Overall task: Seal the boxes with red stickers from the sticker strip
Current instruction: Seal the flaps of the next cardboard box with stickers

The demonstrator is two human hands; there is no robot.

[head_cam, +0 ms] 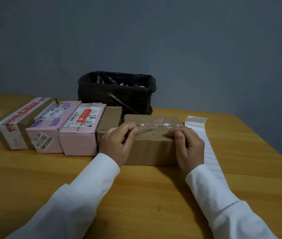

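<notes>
A: Where do I find the sticker against the hands?

B: I log a pale reddish sticker (pixel 145 129), blurred, stretched between them over the near top edge of the brown box (pixel 154 149). My left hand (pixel 118 144) pinches its left end with curled fingers; my right hand (pixel 188 145) has fingers curled at its right end, on the box's top edge. I cannot tell if the sticker touches the cardboard.

A: And the box?

B: Mid-table (pixel 136 195), just ahead of both wrists, seam on top running left to right. The white sticker strip (pixel 209 149) lies touching its right side, running toward the table's near right edge.

A: Rest of the row?

B: Left of it a smaller brown box (pixel 109 119), two pink boxes (pixel 80 133) and a taped carton (pixel 14 128). A black-lined bin (pixel 118 92) stands behind, past the far edge.
</notes>
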